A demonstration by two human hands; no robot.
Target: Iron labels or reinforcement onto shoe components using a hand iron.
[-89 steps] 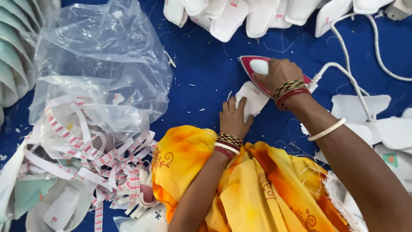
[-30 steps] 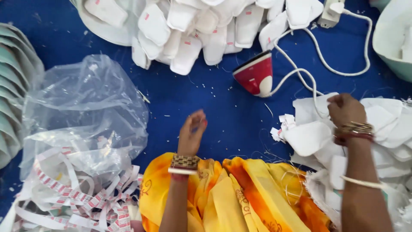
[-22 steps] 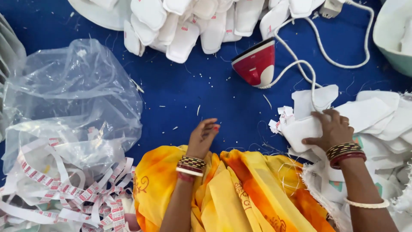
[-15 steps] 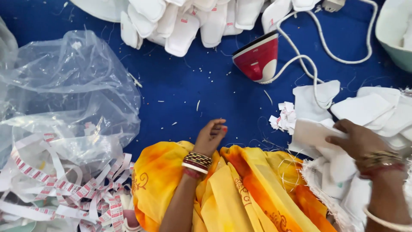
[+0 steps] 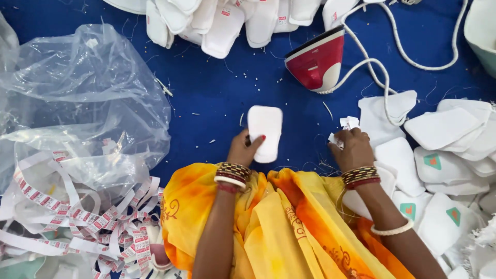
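White padded piece (image 5: 265, 133) lies flat on the blue cloth surface (image 5: 217, 93), just ahead of the left hand (image 5: 245, 151), whose thumb and fingers pinch its near edge, seemingly to keep it smooth and square. Right hand (image 5: 353, 149) is curled around small white paper scraps (image 5: 347, 124), beside the heap of white pieces (image 5: 444, 129); the red iron (image 5: 316, 63) stands tipped up beyond both hands, apparently so its hot face stays off the cloth.

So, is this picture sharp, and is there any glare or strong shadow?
Head view: mostly sharp, lit evenly, shadows faint; glare only on the plastic bag; the white pad in the left hand is bright and shows little detail; the right hand is clear.
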